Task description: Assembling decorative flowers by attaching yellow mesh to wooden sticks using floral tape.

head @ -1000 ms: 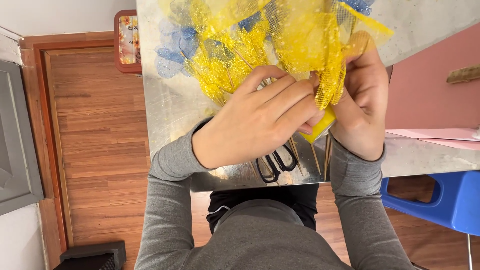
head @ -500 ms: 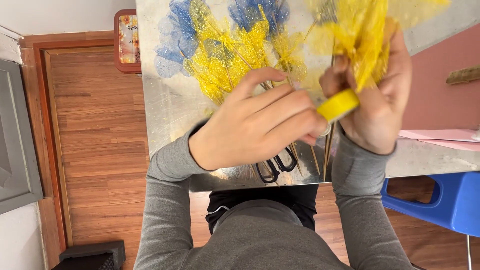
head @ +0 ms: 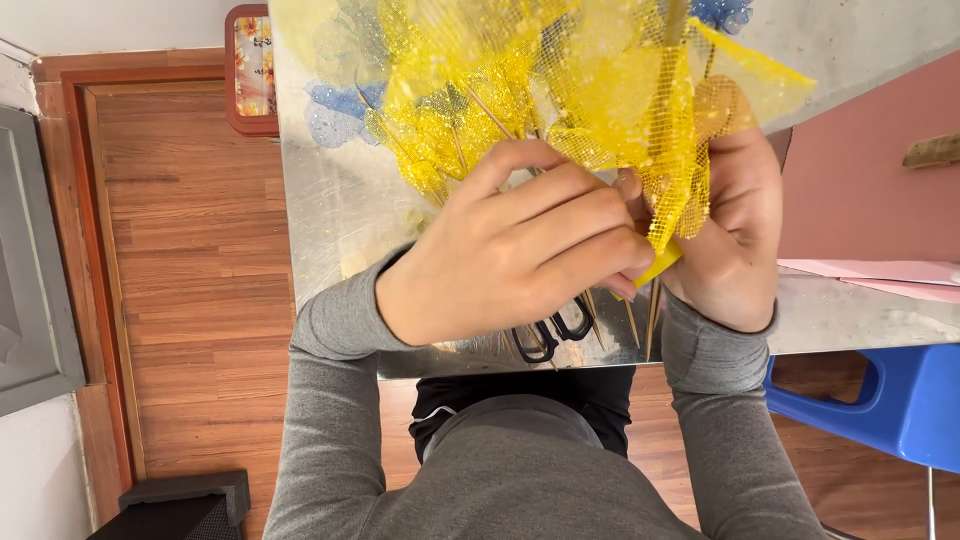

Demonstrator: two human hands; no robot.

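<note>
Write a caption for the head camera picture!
Both hands, left and right, gather yellow mesh over scissors on a table.

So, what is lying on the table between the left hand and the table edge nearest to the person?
In the head view, black-handled scissors lie there, partly hidden under the left hand, beside thin wooden sticks on the shiny table.

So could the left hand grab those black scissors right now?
Probably not straight away. The left hand is busy gripping the yellow mesh bunch, and the black scissors lie partly under it on the table, close by.
</note>
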